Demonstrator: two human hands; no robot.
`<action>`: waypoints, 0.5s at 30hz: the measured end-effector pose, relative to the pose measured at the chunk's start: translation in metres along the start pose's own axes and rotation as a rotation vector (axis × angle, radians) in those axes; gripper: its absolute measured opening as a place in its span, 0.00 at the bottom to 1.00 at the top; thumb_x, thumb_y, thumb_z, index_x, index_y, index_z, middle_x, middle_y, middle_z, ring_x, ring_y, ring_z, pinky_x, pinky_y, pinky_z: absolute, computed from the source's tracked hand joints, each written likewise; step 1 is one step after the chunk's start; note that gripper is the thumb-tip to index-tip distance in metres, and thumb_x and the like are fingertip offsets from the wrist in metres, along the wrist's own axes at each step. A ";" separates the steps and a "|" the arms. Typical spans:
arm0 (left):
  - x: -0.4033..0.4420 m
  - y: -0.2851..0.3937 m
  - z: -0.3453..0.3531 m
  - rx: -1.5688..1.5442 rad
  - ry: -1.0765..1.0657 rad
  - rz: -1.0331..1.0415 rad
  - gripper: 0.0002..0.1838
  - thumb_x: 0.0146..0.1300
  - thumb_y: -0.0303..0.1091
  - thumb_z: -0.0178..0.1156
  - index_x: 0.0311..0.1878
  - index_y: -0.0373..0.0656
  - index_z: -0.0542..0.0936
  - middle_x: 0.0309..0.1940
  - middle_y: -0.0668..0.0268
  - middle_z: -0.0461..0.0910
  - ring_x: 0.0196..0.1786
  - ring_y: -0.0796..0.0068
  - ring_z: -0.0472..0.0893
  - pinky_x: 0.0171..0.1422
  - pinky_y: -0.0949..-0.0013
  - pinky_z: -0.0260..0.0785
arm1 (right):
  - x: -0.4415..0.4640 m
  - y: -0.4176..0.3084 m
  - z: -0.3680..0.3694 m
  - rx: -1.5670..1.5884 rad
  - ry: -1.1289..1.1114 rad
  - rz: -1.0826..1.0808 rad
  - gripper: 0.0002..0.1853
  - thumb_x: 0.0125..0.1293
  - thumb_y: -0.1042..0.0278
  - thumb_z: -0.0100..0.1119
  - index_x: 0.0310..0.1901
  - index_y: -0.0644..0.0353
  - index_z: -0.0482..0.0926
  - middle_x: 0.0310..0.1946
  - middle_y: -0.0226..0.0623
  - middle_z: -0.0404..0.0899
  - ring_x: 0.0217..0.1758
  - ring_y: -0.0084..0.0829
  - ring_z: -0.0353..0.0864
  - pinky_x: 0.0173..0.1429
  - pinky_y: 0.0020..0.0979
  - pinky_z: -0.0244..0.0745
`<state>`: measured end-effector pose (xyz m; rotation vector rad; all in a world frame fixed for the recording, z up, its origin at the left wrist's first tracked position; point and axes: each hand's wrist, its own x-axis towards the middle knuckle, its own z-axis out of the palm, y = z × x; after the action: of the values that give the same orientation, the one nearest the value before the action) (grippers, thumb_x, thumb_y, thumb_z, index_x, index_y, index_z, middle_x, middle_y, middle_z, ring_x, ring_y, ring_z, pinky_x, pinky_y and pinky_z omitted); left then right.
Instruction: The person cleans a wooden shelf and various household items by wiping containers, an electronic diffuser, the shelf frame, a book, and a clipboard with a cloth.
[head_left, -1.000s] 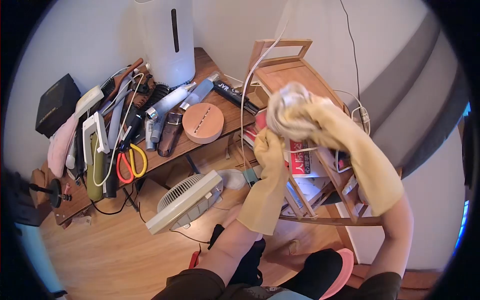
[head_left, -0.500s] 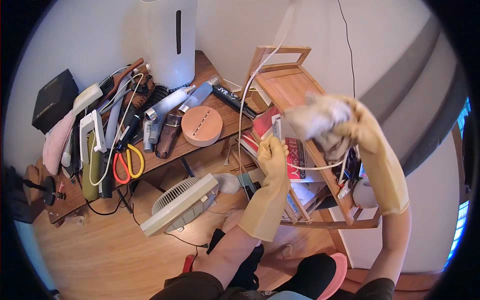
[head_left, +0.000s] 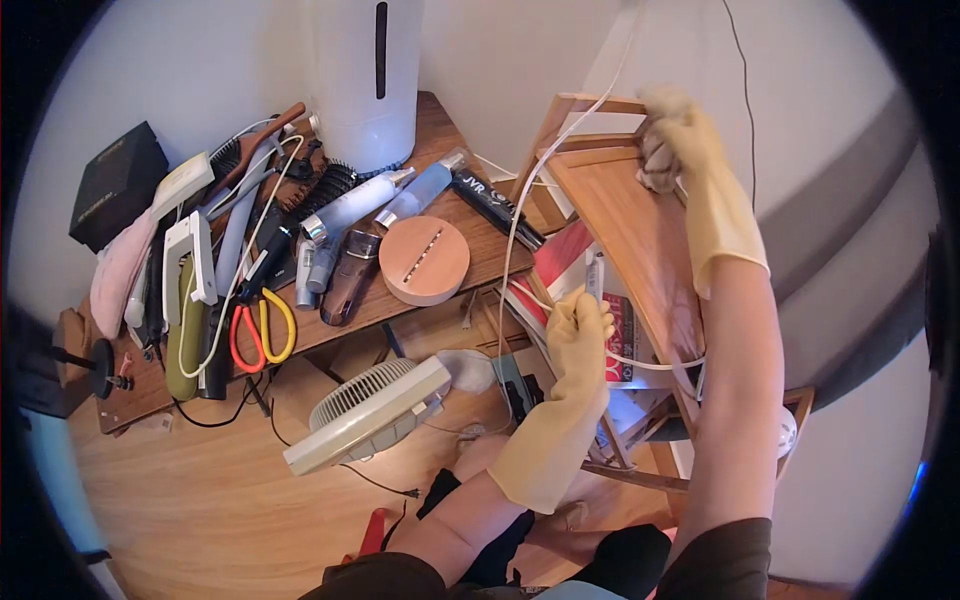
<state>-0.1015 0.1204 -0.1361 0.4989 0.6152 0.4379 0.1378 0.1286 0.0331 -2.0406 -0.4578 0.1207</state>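
Observation:
Both hands wear pale yellow rubber gloves. My right hand (head_left: 680, 135) is closed round a crumpled grey-beige cloth (head_left: 658, 165), which touches the far right corner of a wooden shelf top (head_left: 615, 205). Lower down, my left hand (head_left: 580, 320) is closed on a slim grey-white tube (head_left: 595, 273) that sticks up out of the fist. A white cable (head_left: 515, 225) runs close by that hand. Behind the fist, a red book (head_left: 620, 345) with white characters lies inside the shelf frame.
On the brown desk (head_left: 450, 130) at left stand a white appliance (head_left: 365, 90), a round pink box (head_left: 424, 260), bottles, brushes and scissors (head_left: 262, 330). A fan (head_left: 370, 415) is below the desk edge. Grey upholstery (head_left: 850, 240) stands at right.
My right hand has moved up and away with the cloth, from above the shelf's near part to its far corner. My left hand keeps its hold as the view shifts.

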 end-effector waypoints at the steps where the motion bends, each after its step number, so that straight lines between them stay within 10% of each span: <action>1: 0.000 0.003 0.002 0.000 -0.001 -0.010 0.16 0.78 0.41 0.59 0.60 0.41 0.79 0.44 0.65 0.83 0.42 0.82 0.82 0.48 0.77 0.78 | 0.030 0.039 0.015 -0.565 0.282 -0.457 0.21 0.64 0.68 0.60 0.59 0.53 0.76 0.53 0.54 0.83 0.57 0.52 0.85 0.57 0.47 0.81; 7: 0.005 -0.008 0.005 -0.034 -0.013 -0.050 0.18 0.79 0.41 0.60 0.63 0.41 0.79 0.45 0.65 0.83 0.41 0.81 0.82 0.49 0.77 0.77 | 0.000 0.008 0.037 -0.661 0.339 -0.112 0.33 0.64 0.66 0.61 0.73 0.52 0.72 0.65 0.51 0.80 0.67 0.53 0.80 0.71 0.44 0.74; 15: -0.003 -0.019 0.019 -0.023 -0.052 -0.003 0.15 0.80 0.34 0.52 0.58 0.39 0.84 0.37 0.71 0.81 0.36 0.85 0.78 0.43 0.77 0.73 | -0.007 0.010 0.059 -0.623 0.484 -0.424 0.29 0.67 0.61 0.67 0.69 0.57 0.76 0.61 0.47 0.84 0.62 0.45 0.85 0.68 0.38 0.77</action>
<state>-0.0868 0.0982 -0.1322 0.4858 0.5604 0.4274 0.1177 0.1702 -0.0049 -2.4053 -0.6581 -0.8485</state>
